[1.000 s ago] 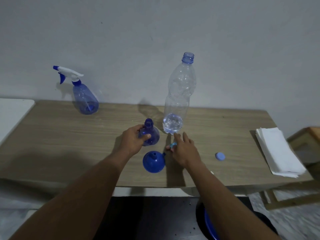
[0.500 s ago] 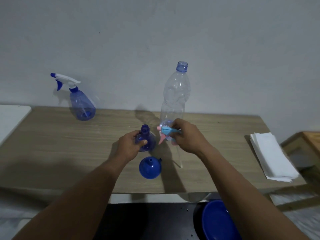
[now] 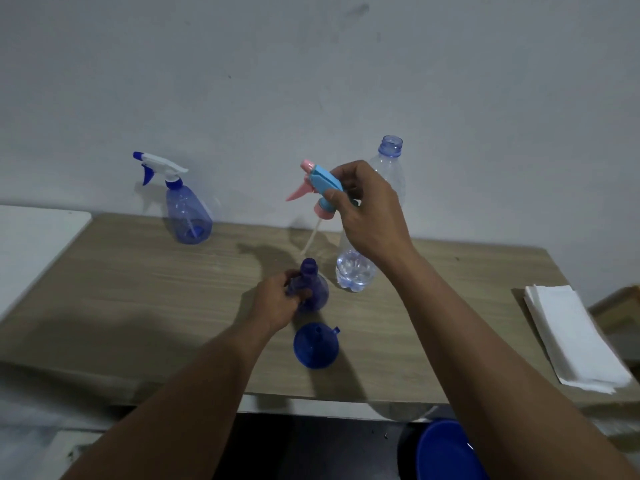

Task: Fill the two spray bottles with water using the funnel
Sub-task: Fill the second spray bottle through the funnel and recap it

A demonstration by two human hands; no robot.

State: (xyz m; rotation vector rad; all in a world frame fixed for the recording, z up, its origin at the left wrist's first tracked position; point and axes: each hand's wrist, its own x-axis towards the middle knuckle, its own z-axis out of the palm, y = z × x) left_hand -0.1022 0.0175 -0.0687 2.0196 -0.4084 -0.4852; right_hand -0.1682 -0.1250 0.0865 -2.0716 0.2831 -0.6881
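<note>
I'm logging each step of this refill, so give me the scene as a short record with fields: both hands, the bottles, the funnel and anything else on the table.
left hand: grips the open spray bottle, upright on the table
right hand: holds the spray head in the air, tube hanging down
second spray bottle: back left, upright, head on
funnel: lies on the table in front of the open spray bottle
water bottle: upright, uncapped, a little water at the bottom
paper towels: stacked at the table's right end

Table (image 3: 138,289): spray bottles (image 3: 188,216) (image 3: 317,292), water bottle (image 3: 355,271), funnel (image 3: 315,348), napkin stack (image 3: 575,337).
</note>
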